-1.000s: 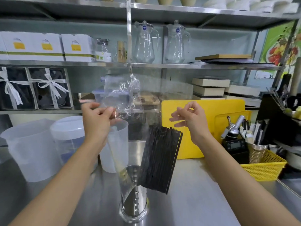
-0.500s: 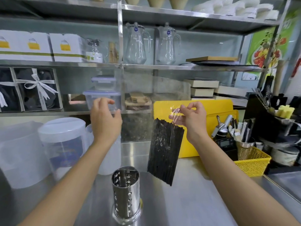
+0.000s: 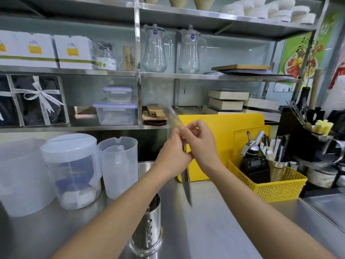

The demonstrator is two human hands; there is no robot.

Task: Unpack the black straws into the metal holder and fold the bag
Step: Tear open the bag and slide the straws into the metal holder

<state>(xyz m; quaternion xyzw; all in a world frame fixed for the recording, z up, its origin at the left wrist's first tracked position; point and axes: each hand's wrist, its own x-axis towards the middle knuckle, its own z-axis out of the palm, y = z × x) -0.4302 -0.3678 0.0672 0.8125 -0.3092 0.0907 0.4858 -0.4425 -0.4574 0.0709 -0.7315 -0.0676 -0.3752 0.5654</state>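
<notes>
My left hand (image 3: pixel 172 153) and my right hand (image 3: pixel 200 144) meet at chest height above the steel counter, both pinching the clear plastic bag (image 3: pixel 169 111). The bag is seen edge-on and blurred; its top sticks up and left of my fingers. The black straws (image 3: pixel 186 186) hang inside its lower part as a thin dark strip below my hands. The perforated metal holder (image 3: pixel 149 230) stands upright on the counter below, partly hidden by my left forearm; I cannot see inside it.
Clear plastic jugs (image 3: pixel 119 165) and a lidded container (image 3: pixel 71 171) stand at left. A yellow cutting board (image 3: pixel 224 139) leans behind my hands. A yellow basket (image 3: pixel 270 187) with tools sits at right. Steel shelves (image 3: pixel 168 74) run along the back.
My hands were apart with the bag spread flat facing me; they have come together and the bag with the straws has turned edge-on. The view has shifted slightly.
</notes>
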